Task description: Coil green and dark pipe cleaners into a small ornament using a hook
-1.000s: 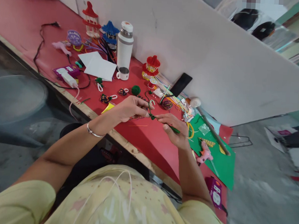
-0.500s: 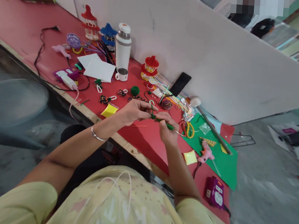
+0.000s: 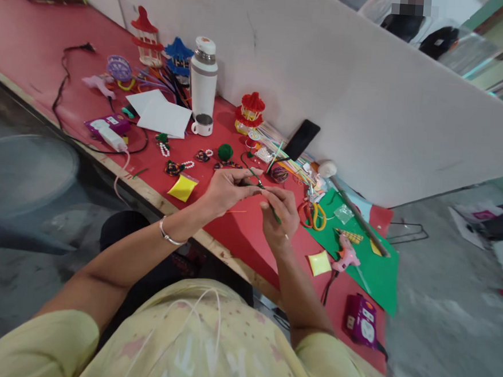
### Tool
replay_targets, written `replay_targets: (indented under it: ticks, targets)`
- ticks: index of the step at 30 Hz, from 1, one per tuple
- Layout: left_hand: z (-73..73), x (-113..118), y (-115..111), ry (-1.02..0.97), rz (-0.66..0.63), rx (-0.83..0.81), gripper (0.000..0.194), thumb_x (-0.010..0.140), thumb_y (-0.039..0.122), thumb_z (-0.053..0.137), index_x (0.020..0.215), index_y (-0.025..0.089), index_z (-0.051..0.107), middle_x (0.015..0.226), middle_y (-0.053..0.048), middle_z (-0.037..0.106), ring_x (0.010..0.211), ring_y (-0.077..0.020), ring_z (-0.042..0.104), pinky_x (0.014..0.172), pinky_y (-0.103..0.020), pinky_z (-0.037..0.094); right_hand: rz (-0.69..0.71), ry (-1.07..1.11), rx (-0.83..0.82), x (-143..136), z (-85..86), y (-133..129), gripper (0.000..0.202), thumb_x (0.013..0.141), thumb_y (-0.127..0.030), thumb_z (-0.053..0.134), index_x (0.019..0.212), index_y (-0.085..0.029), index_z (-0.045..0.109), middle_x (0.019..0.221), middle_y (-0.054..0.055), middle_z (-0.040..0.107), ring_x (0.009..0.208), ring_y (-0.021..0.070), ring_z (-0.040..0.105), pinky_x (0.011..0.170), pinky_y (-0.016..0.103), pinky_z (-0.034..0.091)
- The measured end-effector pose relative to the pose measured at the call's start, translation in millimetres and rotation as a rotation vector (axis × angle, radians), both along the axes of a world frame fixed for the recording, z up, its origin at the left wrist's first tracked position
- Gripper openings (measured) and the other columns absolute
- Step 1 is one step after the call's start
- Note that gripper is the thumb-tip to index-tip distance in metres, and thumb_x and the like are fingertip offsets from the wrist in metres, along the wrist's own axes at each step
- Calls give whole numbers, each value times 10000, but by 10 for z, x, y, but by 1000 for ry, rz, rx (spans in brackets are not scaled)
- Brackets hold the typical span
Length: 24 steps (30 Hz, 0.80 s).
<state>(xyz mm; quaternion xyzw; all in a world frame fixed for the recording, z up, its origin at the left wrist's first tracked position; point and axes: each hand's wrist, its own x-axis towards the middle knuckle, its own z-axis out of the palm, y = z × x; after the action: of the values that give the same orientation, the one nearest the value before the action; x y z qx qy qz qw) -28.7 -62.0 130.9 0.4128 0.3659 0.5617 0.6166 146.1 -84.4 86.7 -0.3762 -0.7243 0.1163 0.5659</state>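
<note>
Over the red tabletop, my left hand (image 3: 229,190) is closed, pinching dark green yarn (image 3: 248,166) between thumb and fingers. My right hand (image 3: 282,212) is wrapped round a crochet hook (image 3: 277,219) with a green handle; its thin metal shaft pokes out toward the wrist. The fingertips of both hands nearly meet, where a small bit of green yarn work sits mostly hidden. A green yarn ball (image 3: 225,152) rests just beyond my left hand. Past my fingers lies a multicoloured yarn ball (image 3: 279,174).
Scissors (image 3: 318,216), a pink glue gun (image 3: 347,254) and a green sheet (image 3: 378,278) lie at right. Behind stand a white flask (image 3: 203,82), a steel cup (image 3: 203,125) and a phone (image 3: 303,139). Beaded yarn pieces (image 3: 175,167) and a yellow packet (image 3: 183,188) are at left.
My right hand has turned, so the hook's handle now lies more within the palm and points down toward my wrist. My left hand stays close, still pinching the yarn.
</note>
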Motion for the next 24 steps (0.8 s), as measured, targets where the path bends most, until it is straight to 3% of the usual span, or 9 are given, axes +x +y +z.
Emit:
replay_targets:
  ticks: [3, 6, 10, 13, 24]
  targets:
    - [26, 75, -74, -113, 17, -79, 536, 552, 264, 991, 1056, 157, 844, 649, 44, 637, 531, -51, 463, 506, -210, 342, -99, 28, 51, -88, -157, 47, 262, 1001, -481, 686, 1226, -396, 790, 1198, 92, 723, 1146, 297, 696, 1031, 541, 580]
    - [64, -3, -70, -206, -99, -208, 478, 515, 241, 1000, 956, 155, 836, 622, 43, 620, 476, -34, 430, 455, -206, 245, -89, 10, 143, -79, -181, 140, 235, 981, -465, 720, 1200, -431, 797, 1176, 76, 733, 1115, 299, 703, 954, 531, 614]
    - [105, -249, 10, -155, -202, -228, 426, 532, 197, 976, 937, 158, 849, 615, 14, 664, 472, -48, 458, 452, -219, 198, 137, -84, 204, 84, 57, 239, 317, 958, -426, 765, 1268, -492, 770, 1217, 49, 782, 1067, 281, 731, 794, 475, 647]
    - [126, -354, 38, -113, -204, -209, 412, 541, 169, 952, 941, 158, 855, 609, 1, 681, 484, -57, 484, 465, -221, 214, 285, -128, 209, 204, 253, 244, 390, 960, -415, 768, 1345, -472, 743, 1156, 46, 826, 1026, 269, 747, 861, 498, 637]
    - [128, -341, 69, -23, -297, -172, 336, 542, 153, 920, 869, 127, 852, 580, 3, 640, 419, -31, 402, 432, -225, 141, 324, -230, 109, 416, 439, 105, 337, 957, -401, 777, 1292, -434, 773, 1136, 34, 861, 1007, 253, 779, 889, 481, 630]
